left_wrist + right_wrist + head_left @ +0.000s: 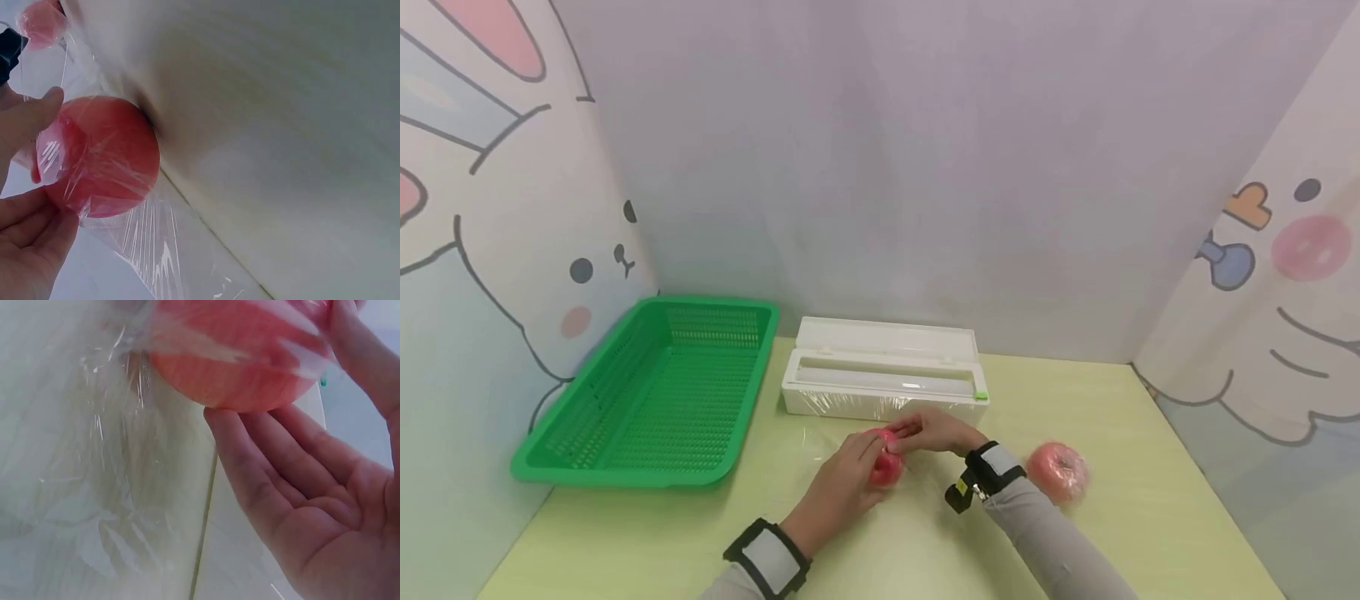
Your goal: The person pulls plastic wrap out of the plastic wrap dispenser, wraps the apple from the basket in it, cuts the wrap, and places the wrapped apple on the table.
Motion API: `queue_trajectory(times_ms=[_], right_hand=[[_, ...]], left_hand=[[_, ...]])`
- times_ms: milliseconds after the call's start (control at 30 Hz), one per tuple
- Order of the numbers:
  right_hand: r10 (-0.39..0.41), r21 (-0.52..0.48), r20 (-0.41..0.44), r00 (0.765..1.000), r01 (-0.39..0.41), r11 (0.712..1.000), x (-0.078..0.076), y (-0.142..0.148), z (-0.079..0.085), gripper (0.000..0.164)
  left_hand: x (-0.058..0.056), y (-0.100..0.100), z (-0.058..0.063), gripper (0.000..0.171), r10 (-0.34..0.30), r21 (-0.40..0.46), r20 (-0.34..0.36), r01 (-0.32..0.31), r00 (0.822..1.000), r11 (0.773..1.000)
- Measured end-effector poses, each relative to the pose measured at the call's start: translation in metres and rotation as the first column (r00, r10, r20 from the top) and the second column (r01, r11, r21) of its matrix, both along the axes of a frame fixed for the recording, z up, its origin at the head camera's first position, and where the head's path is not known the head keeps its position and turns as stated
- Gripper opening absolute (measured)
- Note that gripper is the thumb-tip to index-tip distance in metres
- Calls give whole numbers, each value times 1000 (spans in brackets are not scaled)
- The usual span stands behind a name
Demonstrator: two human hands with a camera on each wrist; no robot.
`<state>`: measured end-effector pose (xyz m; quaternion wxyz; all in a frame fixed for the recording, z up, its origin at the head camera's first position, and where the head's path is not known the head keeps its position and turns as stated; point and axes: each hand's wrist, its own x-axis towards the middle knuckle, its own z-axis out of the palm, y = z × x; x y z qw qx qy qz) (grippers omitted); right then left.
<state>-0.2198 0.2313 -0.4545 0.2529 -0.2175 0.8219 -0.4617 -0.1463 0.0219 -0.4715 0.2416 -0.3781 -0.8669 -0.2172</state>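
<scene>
A red apple with clear plastic wrap over it is between my two hands at the middle of the table. My left hand holds its left side, and the fingertips meet the film at the apple's edge in the left wrist view. From the far right, my right hand grips it, thumb over the film on top and fingers against its side. Loose plastic wrap spreads out from the apple, creased and shiny. Another wrapped apple sits to the right, beyond the right wrist.
Behind the hands stands a white plastic wrap dispenser, lid raised, a roll inside and film hanging over its front. A green plastic basket occupies the left of the table. Walls with cartoon pictures close in the back and both sides.
</scene>
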Motion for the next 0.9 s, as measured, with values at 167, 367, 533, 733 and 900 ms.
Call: queue_trajectory(times_ms=[167,367,533,733,900], right_hand=[[-94,7,-57,994,95,995,6,5,1,36],[-305,5,-558,771,371,929,40,-10,11,27],[-257,6,-770,584,410,912,77,-38,10,48],[-239,57,-792,562,458,887,78,-46,-9,69],[-230,66,-798,557,460,885,65,-43,-22,79]], left_hand=[[-9,2,1,73,23,-58,101,-17,995,998],[-16,7,-1,72,15,-85,134,-3,991,996],[-28,10,0,66,36,-132,89,-24,995,991],[-39,10,-2,76,72,-177,192,-38,979,984],[-49,7,-1,80,51,-128,308,-12,950,992]])
